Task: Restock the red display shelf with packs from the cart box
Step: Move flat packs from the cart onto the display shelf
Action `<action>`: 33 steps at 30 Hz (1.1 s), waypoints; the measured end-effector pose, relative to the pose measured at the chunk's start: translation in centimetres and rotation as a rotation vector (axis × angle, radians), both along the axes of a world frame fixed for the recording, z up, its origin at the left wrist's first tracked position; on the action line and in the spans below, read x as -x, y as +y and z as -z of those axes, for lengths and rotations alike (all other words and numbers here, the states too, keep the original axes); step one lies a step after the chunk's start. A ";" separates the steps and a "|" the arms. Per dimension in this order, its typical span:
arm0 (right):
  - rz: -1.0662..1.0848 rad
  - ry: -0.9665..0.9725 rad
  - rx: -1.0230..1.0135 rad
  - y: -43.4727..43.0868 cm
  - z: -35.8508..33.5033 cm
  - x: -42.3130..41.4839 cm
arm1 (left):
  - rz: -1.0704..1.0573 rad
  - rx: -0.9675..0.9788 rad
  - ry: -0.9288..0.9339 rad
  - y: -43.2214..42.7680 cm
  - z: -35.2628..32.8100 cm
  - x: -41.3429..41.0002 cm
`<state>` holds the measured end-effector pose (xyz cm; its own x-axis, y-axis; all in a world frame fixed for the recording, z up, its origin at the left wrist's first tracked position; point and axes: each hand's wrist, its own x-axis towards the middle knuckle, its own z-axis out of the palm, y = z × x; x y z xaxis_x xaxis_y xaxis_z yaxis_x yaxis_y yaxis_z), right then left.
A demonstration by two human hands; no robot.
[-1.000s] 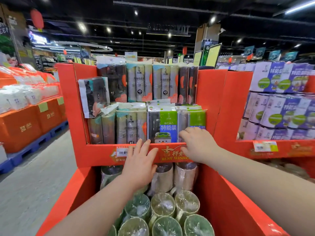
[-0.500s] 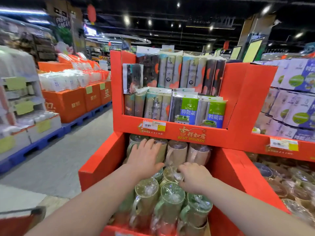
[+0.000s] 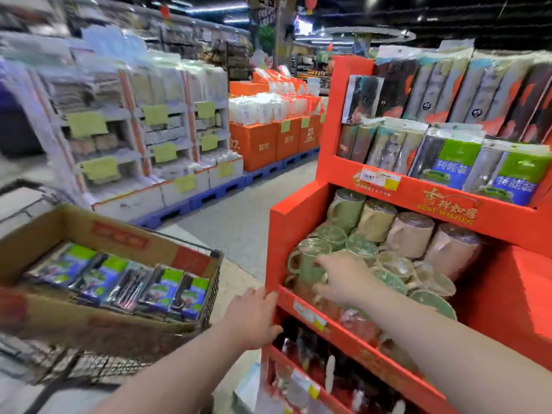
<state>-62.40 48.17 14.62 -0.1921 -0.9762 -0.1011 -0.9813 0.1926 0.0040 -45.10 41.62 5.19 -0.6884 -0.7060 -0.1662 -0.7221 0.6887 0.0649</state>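
The red display shelf fills the right side. Its upper tier holds green-and-blue packs among grey and black roll packs. The middle tier holds wrapped mugs. At the left stands the cardboard cart box with several more green-and-blue packs lying in it. My left hand hangs with relaxed fingers at the shelf's front left corner, holding nothing. My right hand reaches over the mugs in the middle tier, fingers spread; whether it touches a green mug is blurred.
The wire cart carries the box at lower left. Across the grey aisle floor stand white shelving units and orange stacked cartons on blue pallets. A lower shelf tier holds dark packs.
The view has swung left, bringing the cart box into sight. My left hand has come off the mugs down to the shelf's front corner. My right hand has shifted left over the mugs.
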 end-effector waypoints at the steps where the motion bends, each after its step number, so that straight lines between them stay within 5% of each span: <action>1: -0.031 -0.006 0.017 -0.4 0.1 -1.1 | -0.035 -0.009 -0.017 0.1 0.3 -1.4; 12: -0.231 -0.103 0.065 -7.6 1.5 -13.4 | -0.297 -0.117 -0.082 -1.8 2.6 -15.1; 24: -0.176 -0.152 -0.157 -15.3 9.8 -27.1 | -0.305 -0.103 -0.115 -11.6 3.5 -30.4; 33: -0.092 -0.175 -0.319 -17.0 14.9 -30.6 | -0.254 -0.079 -0.059 -17.7 2.9 -34.4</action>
